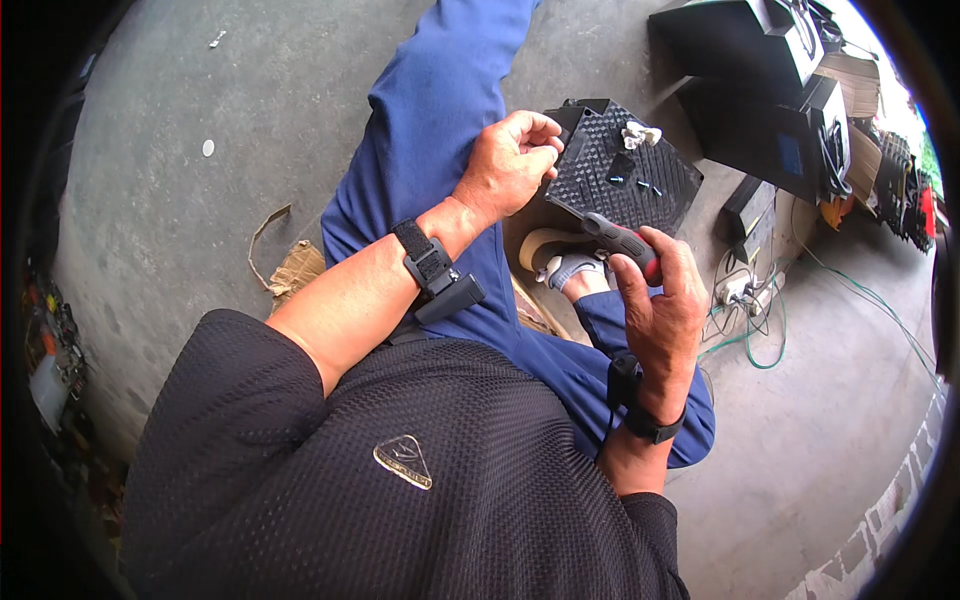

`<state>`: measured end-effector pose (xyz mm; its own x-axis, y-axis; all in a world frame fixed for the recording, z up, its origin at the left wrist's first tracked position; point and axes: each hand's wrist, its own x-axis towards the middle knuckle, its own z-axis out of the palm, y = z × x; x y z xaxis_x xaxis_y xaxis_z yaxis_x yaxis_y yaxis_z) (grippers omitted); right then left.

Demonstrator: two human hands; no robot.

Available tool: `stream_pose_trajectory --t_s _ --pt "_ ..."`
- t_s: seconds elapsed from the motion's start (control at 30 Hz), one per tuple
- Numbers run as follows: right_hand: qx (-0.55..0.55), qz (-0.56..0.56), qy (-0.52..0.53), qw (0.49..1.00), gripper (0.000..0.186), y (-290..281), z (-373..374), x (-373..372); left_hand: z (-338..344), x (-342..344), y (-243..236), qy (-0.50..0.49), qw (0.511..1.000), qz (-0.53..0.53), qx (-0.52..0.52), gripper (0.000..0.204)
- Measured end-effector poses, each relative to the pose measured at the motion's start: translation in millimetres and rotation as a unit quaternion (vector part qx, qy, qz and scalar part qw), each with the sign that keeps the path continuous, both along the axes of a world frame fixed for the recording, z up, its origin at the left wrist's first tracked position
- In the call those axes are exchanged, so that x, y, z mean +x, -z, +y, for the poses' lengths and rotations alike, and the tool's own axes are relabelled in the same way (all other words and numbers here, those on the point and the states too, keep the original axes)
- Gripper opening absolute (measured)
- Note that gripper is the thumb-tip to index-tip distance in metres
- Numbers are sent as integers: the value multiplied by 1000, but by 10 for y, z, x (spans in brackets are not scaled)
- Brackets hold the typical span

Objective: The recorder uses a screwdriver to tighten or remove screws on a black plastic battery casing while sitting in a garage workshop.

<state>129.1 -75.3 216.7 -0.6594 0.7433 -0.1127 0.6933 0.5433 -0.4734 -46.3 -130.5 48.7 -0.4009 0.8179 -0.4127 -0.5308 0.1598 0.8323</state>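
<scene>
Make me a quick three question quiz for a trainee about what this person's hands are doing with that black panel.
1. True or false: the right hand holds a tool with a red and black handle.
2. Which hand grips the edge of the black panel?
3. What lies on top of the panel? A) small screws B) a coin C) a cable

Key: 1 true. 2 the left hand. 3 A.

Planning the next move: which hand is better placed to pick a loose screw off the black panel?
Probably left. The left hand sits at the black panel's edge, fingers free, near the screws. The right hand grips the screwdriver.
</scene>
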Motion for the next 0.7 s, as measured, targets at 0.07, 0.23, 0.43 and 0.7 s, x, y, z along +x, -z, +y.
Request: stream_pose_trajectory --t_s 0.07,0.23,0.43,0.7 --pt "8 -2 2 1000 38 -38 -1 7 0 0 -4 3 1000 3 -1 25" --pt "11 5 28 1000 38 -115 15 92 -3 1 -18 3 1000 7 -4 24" --pt "29 17 90 995 37 -175 174 313 -19 -4 -12 6 1000 17 -17 24" --pt "-28 157 320 934 36 109 362 936 -35 16 -1 46 997 44 -47 26"
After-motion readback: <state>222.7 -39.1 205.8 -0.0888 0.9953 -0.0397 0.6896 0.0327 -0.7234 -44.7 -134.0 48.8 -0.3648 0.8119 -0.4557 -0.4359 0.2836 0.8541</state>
